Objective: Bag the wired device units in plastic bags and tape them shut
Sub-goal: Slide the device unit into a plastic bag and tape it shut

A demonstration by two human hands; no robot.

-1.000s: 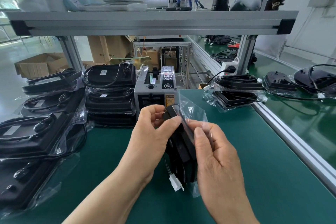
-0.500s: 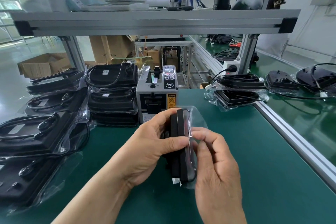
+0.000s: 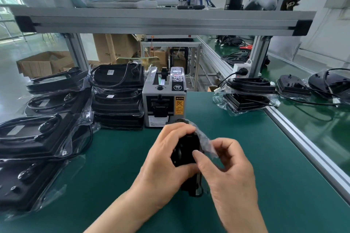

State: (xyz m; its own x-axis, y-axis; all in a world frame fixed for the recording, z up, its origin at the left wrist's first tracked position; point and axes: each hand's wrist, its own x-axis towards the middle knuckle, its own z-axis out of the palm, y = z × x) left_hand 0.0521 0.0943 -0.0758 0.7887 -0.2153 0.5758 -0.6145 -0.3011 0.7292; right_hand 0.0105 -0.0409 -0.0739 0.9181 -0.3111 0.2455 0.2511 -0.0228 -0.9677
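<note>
At lower centre, over the worktop (image 3: 246, 138), the left hand (image 3: 166, 159) grips the device unit (image 3: 186, 149) edge-on, long axis running up-frame toward the tape dispenser (image 3: 163, 104), while the right hand (image 3: 231, 172) pinches the plastic bag (image 3: 207, 143) by its loose flap.

device unit (image 3: 186, 148) partly hidden under left hand (image 3: 166, 159); bag (image 3: 206, 144) blurred

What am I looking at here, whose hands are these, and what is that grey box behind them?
No robot here: a camera worn on a person's head looks down at their two hands. The left hand grips a black device unit inside a clear plastic bag, whose loose top the right hand pinches. The grey box is a tape dispenser on the green table. Left of it lie stacks of bagged units; more units lie at the right.
</note>
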